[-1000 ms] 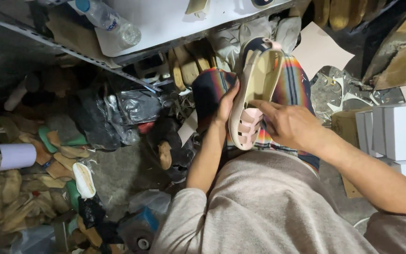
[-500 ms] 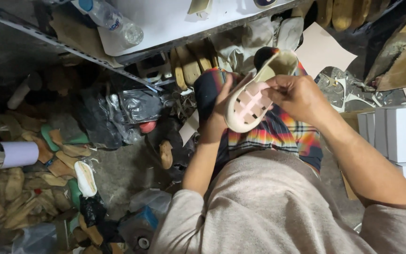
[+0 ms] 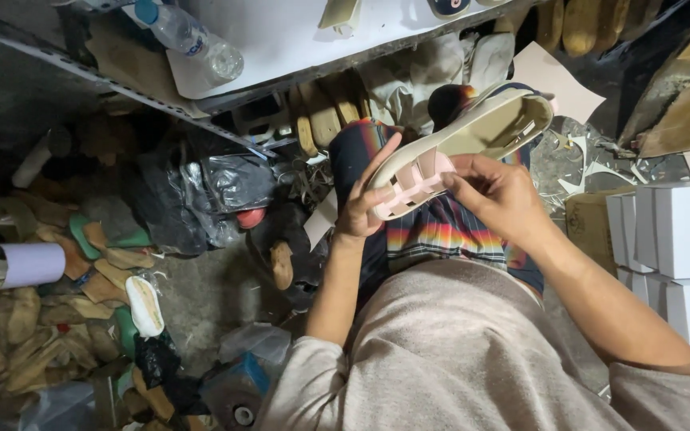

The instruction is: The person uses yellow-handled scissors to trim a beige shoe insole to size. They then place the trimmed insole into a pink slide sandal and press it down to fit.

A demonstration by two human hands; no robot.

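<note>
I hold a beige sandal with pink straps above my lap, lying nearly sideways with its insole facing me. My left hand cups the toe end from below, fingers against the sole's edge. My right hand pinches the pink straps near the middle of the sandal. Under the sandal are my striped, multicoloured shorts and my grey shirt.
A white work surface with a plastic bottle runs along the top. Shoe soles and lasts litter the floor at left, beside a white roll and black plastic bags. White boxes are stacked at right.
The sandal has been turned from upright to lying nearly sideways, its heel end now pointing right. Both hands kept hold of it throughout and shifted along with it.
</note>
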